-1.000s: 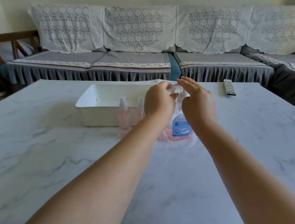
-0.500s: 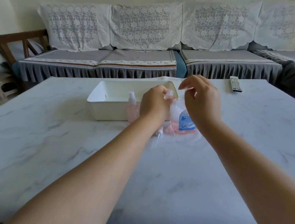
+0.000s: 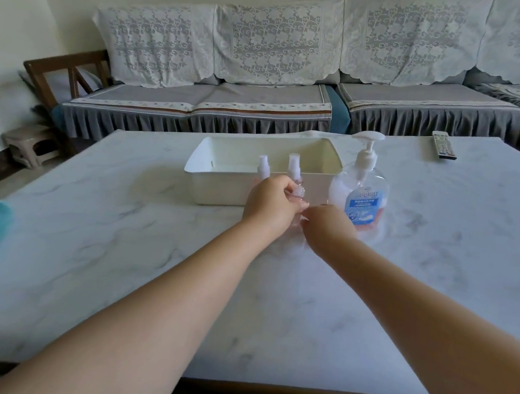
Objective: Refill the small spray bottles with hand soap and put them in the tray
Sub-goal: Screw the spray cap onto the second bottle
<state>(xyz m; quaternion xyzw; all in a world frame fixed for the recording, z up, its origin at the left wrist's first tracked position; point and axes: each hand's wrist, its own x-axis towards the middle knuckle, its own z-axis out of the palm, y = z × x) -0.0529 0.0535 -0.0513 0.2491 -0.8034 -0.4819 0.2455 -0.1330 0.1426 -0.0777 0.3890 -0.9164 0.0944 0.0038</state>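
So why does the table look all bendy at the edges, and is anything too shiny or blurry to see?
Head view: the wide-angle lens curves the table and the sofa; soft daylight leaves a pale sheen on the marble near the soap bottle; no hard shadows; the small item between the left hand and right hand is too clear and hidden to make out.

A home living room: beyond the fingers [image 3: 289, 190], a long grey sofa [image 3: 264, 99] draped in lace covers [image 3: 271, 41]; a TV remote [image 3: 443, 145] to their far right on a marble table [image 3: 117, 228]; a stool [image 3: 27, 143] far left.
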